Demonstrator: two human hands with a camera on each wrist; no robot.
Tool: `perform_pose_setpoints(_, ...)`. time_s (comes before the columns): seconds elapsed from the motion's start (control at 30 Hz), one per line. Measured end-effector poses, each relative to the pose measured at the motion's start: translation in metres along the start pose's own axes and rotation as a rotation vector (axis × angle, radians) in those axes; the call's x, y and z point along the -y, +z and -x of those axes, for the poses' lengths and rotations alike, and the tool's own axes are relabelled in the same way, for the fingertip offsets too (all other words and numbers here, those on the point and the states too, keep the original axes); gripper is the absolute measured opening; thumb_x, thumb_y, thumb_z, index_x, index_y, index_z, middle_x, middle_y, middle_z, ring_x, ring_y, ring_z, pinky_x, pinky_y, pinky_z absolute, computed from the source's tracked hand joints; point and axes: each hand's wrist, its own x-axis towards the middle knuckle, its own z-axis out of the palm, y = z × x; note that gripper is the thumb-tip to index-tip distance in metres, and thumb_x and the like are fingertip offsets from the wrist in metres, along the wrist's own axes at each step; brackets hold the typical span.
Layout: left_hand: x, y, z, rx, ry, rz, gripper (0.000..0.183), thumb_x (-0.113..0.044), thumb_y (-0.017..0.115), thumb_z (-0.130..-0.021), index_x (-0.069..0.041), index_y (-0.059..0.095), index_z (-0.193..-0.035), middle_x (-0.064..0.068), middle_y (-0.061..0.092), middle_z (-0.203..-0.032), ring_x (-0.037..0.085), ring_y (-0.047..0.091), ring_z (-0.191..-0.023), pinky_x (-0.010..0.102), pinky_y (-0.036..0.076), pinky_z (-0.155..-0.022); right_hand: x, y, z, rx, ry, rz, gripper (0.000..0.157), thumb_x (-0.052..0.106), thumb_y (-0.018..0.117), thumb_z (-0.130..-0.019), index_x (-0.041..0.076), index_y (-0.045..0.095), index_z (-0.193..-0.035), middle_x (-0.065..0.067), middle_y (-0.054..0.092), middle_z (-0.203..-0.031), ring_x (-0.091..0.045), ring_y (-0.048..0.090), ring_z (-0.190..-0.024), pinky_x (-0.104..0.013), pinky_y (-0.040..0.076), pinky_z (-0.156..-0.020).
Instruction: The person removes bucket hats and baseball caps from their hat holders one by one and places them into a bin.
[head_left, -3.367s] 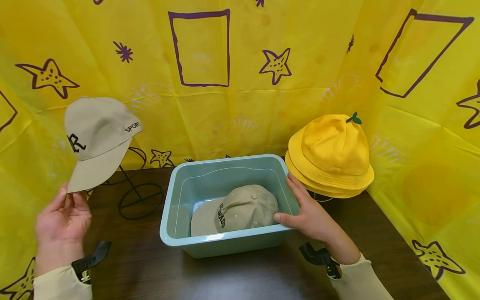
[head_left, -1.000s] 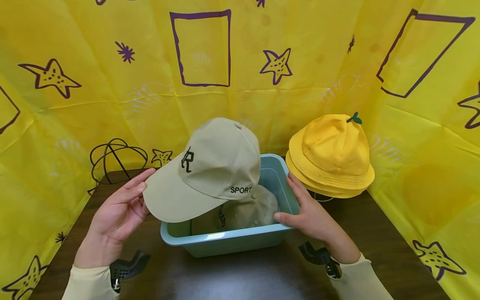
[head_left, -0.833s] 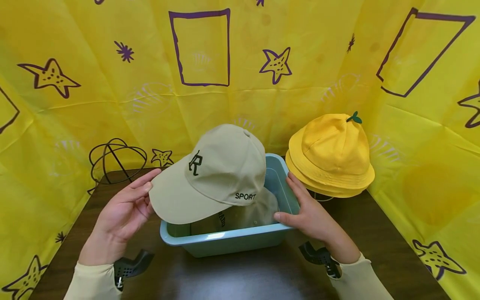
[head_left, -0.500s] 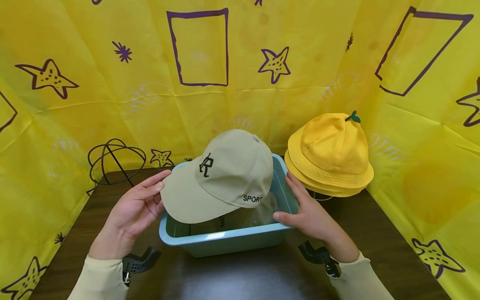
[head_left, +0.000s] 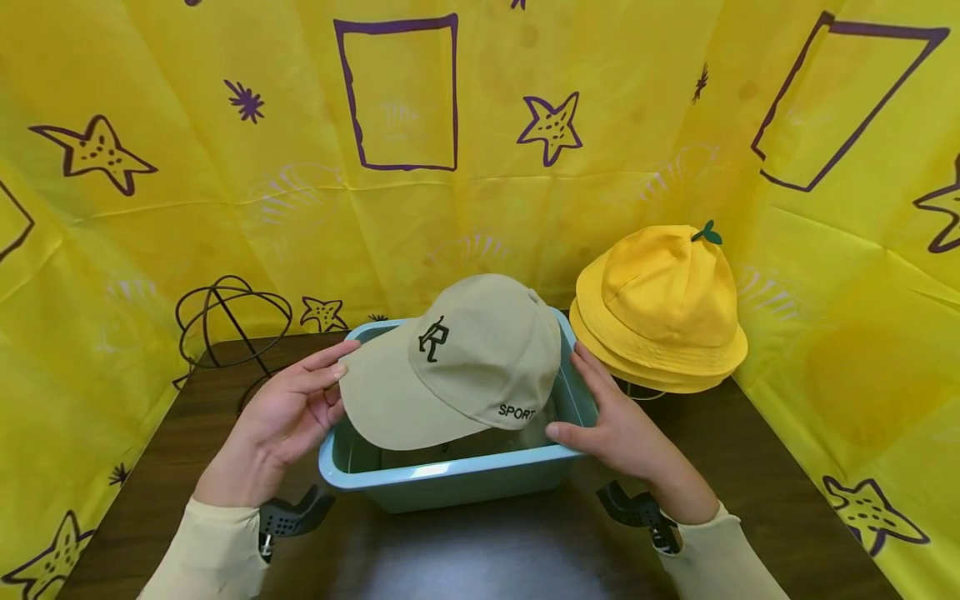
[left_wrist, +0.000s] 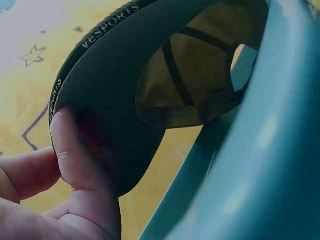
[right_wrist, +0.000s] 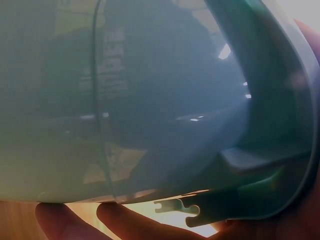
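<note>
By the edge of its brim, my left hand [head_left: 281,412] pinches a beige baseball cap [head_left: 480,350] marked "R" and "SPORT". The cap tilts over the light-blue plastic tub [head_left: 465,487], its crown partly below the rim. In the left wrist view my thumb presses the brim's underside [left_wrist: 117,90], and the cap's inside shows. Beneath it another beige cap [head_left: 538,429] lies in the tub, mostly hidden. My right hand [head_left: 626,433] holds the tub's right front corner, thumb at the rim. In the right wrist view fingers [right_wrist: 130,222] touch the tub's wall [right_wrist: 165,100].
A black wire hat stand [head_left: 234,325] is bare at the back left. Stacked yellow bucket hats [head_left: 663,308], with a green sprout on top, sit on a stand behind the tub's right side. Yellow patterned cloth [head_left: 487,200] walls in the dark wooden table [head_left: 480,550].
My left hand has carried the cap from beside the left stand rightward over the tub, then lowered it into the opening. The lower cap is now largely covered. My right hand has stayed put.
</note>
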Motion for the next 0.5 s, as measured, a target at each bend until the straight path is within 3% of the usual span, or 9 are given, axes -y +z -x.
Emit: perform_pose_setpoints(0.5, 0.001, 0.012, -0.007, -0.089, -0.054, -0.131, 0.026, -0.001, 0.053, -0.102, -0.008, 0.067, -0.123, 0.010, 0.070, -0.109, 0.019, 0.069, -0.088, 0.030, 0.056, -0.075, -0.001, 0.000, 0.000, -0.005, -0.023, -0.015, 0.101, 0.042, 0.078, -0.085, 0.013, 0.016, -0.161, -0.005, 0.005, -0.166, -0.033, 0.011, -0.148, -0.063, 0.017, -0.111)
